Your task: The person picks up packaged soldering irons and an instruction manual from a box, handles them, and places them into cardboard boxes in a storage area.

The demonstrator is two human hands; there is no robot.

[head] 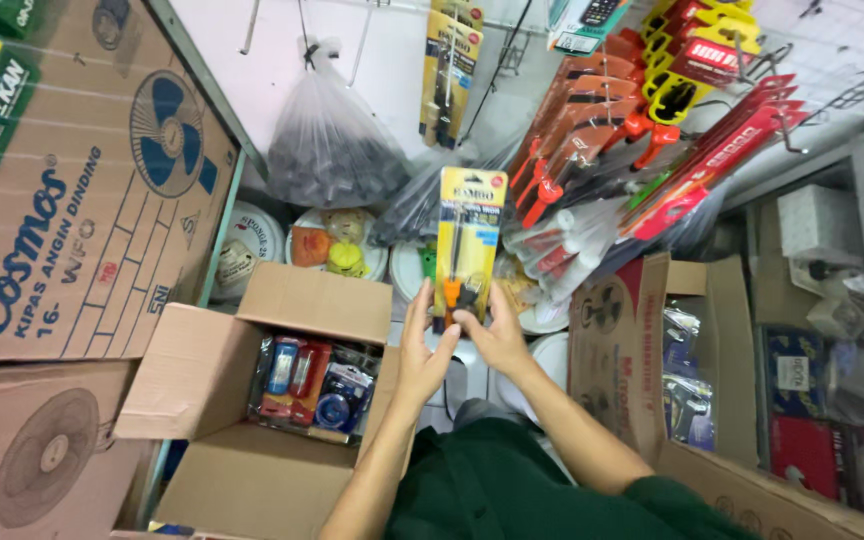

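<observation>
A: Start at the left. What sits beside the grip?

B: Below and to the left of the grip stands an open cardboard box (252,400) with packaged tools (314,385) inside, red and blue ones in clear wrap. Further left lean big fan cartons (72,180).

A: And the grip itself?

B: Both hands are raised together. The left hand (424,345) has its fingers spread up against the lower left edge of a yellow blister pack (469,240), and the right hand (495,335) pinches the bottom of the pack between thumb and fingers. So the pack is held upright at its lower end only, with its top well above the fingers.

A: What might go wrong, do you think?

B: I judge the hold is low on a tall card, so the top could tip or fold away. If it slips, it falls just beside the box flap, or onto the white round lids (352,250) behind the grip.

A: Anything to the right?

B: Up and right of the grip hang red-handled tools (592,130) in packs on wire hooks. A swing of the pack that way could snag them. Right of the forearm stands another open carton (642,350), close enough for an elbow to knock.
</observation>
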